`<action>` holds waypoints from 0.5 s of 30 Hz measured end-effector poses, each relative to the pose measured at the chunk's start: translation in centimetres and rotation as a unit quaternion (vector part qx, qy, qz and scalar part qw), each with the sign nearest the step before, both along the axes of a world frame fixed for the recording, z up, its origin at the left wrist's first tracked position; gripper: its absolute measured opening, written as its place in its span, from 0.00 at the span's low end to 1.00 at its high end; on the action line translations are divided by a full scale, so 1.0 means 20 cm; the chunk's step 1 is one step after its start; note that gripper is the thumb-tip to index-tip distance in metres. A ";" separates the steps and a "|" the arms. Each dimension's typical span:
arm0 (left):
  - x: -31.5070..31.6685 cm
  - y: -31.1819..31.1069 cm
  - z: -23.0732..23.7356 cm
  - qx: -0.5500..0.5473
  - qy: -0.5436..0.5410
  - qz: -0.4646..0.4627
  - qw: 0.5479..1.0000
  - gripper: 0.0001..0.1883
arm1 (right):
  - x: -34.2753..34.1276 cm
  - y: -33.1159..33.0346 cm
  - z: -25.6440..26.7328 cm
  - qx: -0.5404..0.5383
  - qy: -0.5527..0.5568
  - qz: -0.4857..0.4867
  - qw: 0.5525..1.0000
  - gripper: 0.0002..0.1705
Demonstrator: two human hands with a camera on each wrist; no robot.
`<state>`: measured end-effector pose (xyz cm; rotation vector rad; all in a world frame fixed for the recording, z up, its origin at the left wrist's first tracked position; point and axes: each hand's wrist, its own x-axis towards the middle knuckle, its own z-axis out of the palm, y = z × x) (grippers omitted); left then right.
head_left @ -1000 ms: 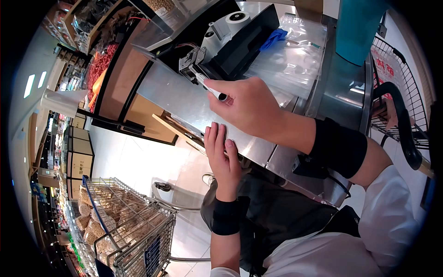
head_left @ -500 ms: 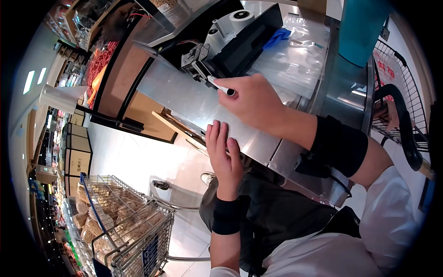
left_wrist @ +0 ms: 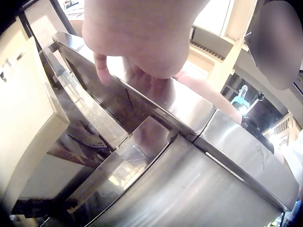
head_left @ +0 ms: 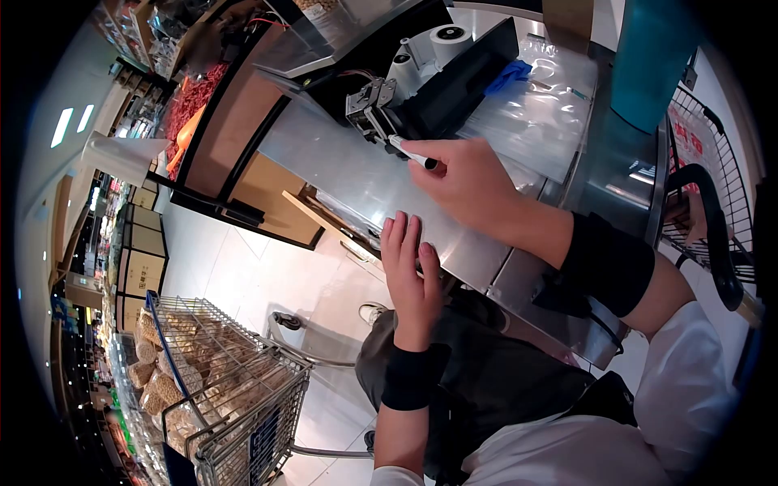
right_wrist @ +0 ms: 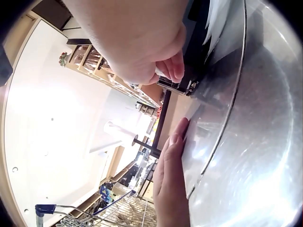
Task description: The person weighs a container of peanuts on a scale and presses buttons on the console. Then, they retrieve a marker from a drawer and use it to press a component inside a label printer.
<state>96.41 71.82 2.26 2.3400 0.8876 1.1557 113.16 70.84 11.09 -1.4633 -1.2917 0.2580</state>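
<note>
My right hand pinches a slim white pen with a black end between thumb and fingers. The pen's far tip is right at the front edge of a metal printer mechanism, part of an opened label printer with white rolls. Most of the pen is hidden by the fingers in the right wrist view. My left hand rests at the edge of the steel counter, its fingers straight and holding nothing. In the left wrist view, the palm stands above the counter's front edge.
Clear plastic bags and a crumpled blue item lie right of the printer. A teal container stands at the counter's far right. A shopping cart full of bagged goods is at lower left; another cart stands at right.
The head view has shifted, moving the scene rightward. Against the printer, my right hand has slid slightly right with the pen, which lies flatter. The left hand stays at the counter edge.
</note>
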 end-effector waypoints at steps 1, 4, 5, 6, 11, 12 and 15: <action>0.00 0.00 0.00 0.001 0.000 0.001 1.000 0.20 | 0.00 0.00 0.00 0.002 0.002 0.002 1.000 0.17; 0.00 -0.01 0.00 -0.002 0.000 0.003 1.000 0.20 | 0.00 0.01 -0.01 0.017 0.002 0.004 1.000 0.17; 0.00 -0.01 0.00 -0.003 0.001 0.004 1.000 0.20 | 0.00 0.01 -0.02 0.030 0.000 0.004 1.000 0.17; 0.00 -0.01 0.00 -0.004 0.002 0.005 1.000 0.20 | 0.00 0.01 -0.02 0.030 0.000 0.004 1.000 0.17; 0.00 -0.01 0.01 -0.002 0.002 0.005 1.000 0.20 | -0.01 0.00 0.01 0.032 0.009 0.008 0.999 0.17; 0.00 -0.01 0.01 0.000 0.002 0.006 1.000 0.20 | -0.01 0.00 0.01 0.032 0.010 0.007 0.999 0.17; 0.00 -0.01 0.01 0.000 0.000 0.006 1.000 0.20 | -0.01 0.00 0.00 0.050 0.006 0.006 0.999 0.17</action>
